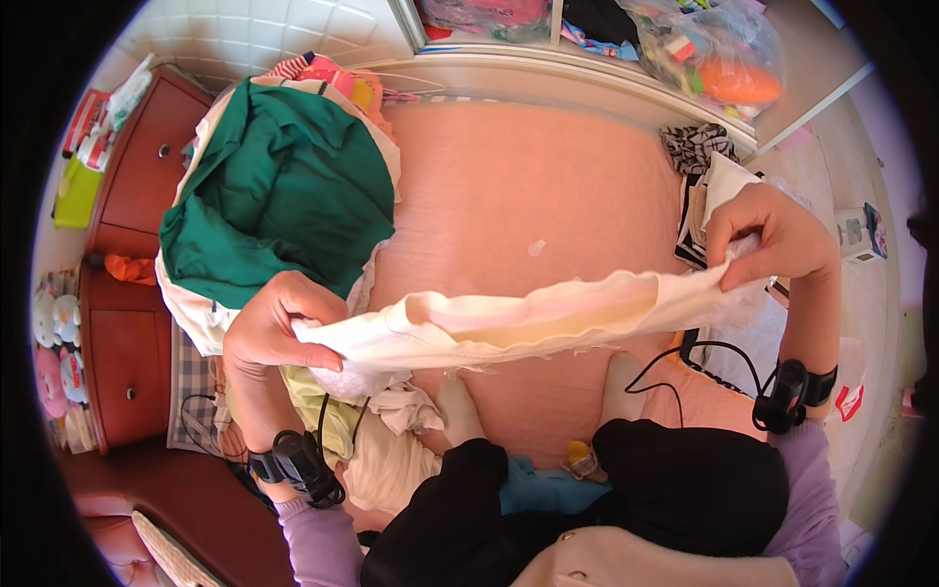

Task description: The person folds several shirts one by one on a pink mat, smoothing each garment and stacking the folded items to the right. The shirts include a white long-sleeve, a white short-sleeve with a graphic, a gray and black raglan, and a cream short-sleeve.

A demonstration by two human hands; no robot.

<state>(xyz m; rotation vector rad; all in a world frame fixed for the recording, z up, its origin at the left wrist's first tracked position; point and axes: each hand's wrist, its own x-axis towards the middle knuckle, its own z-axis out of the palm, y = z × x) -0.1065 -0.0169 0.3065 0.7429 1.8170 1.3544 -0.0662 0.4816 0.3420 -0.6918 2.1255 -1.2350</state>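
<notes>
A cream-white garment [489, 328] with a wavy, elastic-looking edge is stretched between my two hands above my lap. My left hand [282, 328] pinches one end, thumb on top. At the other end my right hand [778, 235] grips the fabric, raised a little higher than the left. Between them the opening gapes slightly toward me, showing a pale yellowish inside. Sheer, lacy white material hangs below both hands. The garment's full shape cannot be made out.
A green cloth [284, 186] lies over a white-lined heap or container at the left, beside a red drawer cabinet [122, 342]. Below me spreads a pink sheet [538, 176]. Light clothes [391, 460] lie near my left leg; folded clothes [693, 210] sit at the right.
</notes>
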